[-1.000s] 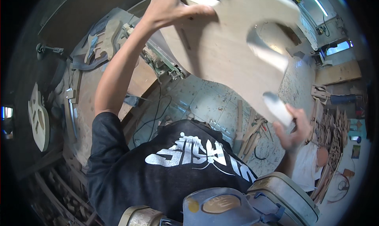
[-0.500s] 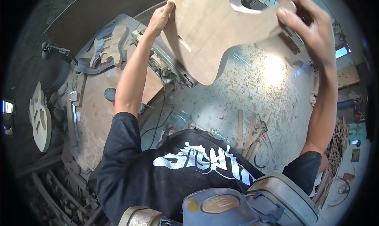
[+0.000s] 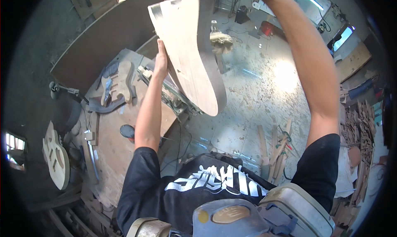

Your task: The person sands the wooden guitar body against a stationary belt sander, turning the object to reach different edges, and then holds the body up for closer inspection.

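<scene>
My left hand (image 3: 161,60) holds the left edge of a bare, pale wooden guitar body (image 3: 188,57); the thumb lies along the edge and the fingers are hidden behind. The body is raised in front of me and tilted, its thick rounded side facing right and its lower end hanging toward me. A small slot shows in its face. Its top runs out of view. My right forearm (image 3: 304,50) reaches up past the upper edge, so the right hand and whatever it touches are out of sight. Below the body stands a green-framed machine (image 3: 175,98), partly covered.
On the workbench (image 3: 115,154) at left lie another guitar body (image 3: 123,81) and a rounded grey tool (image 3: 127,131). A further guitar body (image 3: 56,156) stands far left. Wood strips (image 3: 279,154) with clamps rest on the dusty floor. Scrap wood (image 3: 359,133) is piled at right.
The guitar body has turned from its broad face to a more edge-on tilt. My right hand has gone up out of view; my left hand has shifted lower in the picture. The view has also shifted.
</scene>
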Demonstrator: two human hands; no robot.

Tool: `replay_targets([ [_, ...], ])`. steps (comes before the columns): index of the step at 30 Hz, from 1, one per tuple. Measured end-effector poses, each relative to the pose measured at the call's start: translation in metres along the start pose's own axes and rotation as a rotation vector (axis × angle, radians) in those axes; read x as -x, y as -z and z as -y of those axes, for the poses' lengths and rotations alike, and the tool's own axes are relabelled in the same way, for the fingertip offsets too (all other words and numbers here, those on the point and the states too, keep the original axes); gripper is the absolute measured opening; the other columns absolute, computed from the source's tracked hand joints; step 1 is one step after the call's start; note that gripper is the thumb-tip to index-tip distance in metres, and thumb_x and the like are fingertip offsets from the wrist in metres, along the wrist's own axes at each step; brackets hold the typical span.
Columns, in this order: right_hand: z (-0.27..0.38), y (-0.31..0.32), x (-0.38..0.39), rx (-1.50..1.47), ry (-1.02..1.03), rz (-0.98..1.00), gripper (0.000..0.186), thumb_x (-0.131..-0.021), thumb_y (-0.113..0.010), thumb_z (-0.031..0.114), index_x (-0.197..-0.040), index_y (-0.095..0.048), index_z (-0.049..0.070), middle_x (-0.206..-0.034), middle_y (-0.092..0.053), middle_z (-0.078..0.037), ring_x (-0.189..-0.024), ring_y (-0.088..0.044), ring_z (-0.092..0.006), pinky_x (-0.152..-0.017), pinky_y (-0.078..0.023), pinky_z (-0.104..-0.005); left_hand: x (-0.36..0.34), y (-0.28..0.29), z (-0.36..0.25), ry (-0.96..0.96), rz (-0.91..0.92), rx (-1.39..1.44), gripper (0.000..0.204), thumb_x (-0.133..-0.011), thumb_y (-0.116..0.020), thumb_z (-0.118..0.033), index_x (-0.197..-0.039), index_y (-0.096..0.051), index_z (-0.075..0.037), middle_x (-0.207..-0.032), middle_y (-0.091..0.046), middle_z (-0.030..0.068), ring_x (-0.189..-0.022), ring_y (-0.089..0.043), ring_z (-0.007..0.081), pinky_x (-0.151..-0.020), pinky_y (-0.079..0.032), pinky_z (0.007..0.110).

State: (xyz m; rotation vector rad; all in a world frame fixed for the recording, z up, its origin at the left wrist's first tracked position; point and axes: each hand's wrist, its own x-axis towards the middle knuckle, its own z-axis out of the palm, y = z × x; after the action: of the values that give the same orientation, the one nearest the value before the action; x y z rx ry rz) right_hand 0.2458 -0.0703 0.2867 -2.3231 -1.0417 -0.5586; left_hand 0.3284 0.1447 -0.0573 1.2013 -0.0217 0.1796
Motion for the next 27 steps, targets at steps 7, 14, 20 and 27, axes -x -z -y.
replay_targets([
  [7, -0.026, -0.021, -0.021, -0.348, -0.033, -0.035, 0.036, -0.102, -0.054, 0.029, -0.106, -0.07, -0.003, -0.082, -0.072, -0.012, -0.072, -0.069, -0.0164, -0.067, -0.055, -0.0322, 0.016, -0.032, 0.02, 0.144, 0.111, 0.282, 0.095, -0.092, -0.026, -0.081, -0.144, -0.046, -0.003, -0.13, -0.063, 0.016, -0.115, -0.064, 0.027, -0.096, -0.055, 0.042],
  [14, -0.079, -0.023, 0.116, -0.59, -0.214, -0.156, 0.064, -0.102, -0.046, 0.054, -0.135, -0.057, 0.001, -0.116, -0.068, -0.014, -0.102, -0.066, -0.0209, -0.093, -0.055, -0.0348, 0.038, -0.109, 0.008, 0.297, 0.285, 0.447, 0.091, -0.09, -0.027, -0.083, -0.137, -0.054, -0.01, -0.119, -0.067, 0.0108, -0.105, -0.067, 0.0244, -0.088, -0.058, 0.045],
  [20, -0.078, -0.112, 0.271, -0.969, -0.957, -0.409, 0.068, -0.099, -0.051, 0.058, -0.136, -0.054, 0.001, -0.12, -0.064, -0.018, -0.102, -0.066, -0.0226, -0.088, -0.056, -0.0393, 0.029, -0.13, 0.048, 0.314, 0.338, 0.494, 0.089, -0.09, -0.027, -0.083, -0.137, -0.054, -0.012, -0.116, -0.067, 0.0097, -0.099, -0.068, 0.0233, -0.085, -0.058, 0.044],
  [27, -0.025, -0.206, 0.348, -1.933, -1.129, -0.447, 0.054, -0.103, -0.046, 0.046, -0.133, -0.054, 0.002, -0.121, -0.063, -0.019, -0.112, -0.063, -0.0311, -0.097, -0.054, -0.046, 0.052, -0.166, 0.074, 0.397, 0.425, 0.519, 0.086, -0.093, -0.028, -0.078, -0.138, -0.052, -0.009, -0.12, -0.065, 0.0114, -0.104, -0.066, 0.0237, -0.09, -0.056, 0.043],
])
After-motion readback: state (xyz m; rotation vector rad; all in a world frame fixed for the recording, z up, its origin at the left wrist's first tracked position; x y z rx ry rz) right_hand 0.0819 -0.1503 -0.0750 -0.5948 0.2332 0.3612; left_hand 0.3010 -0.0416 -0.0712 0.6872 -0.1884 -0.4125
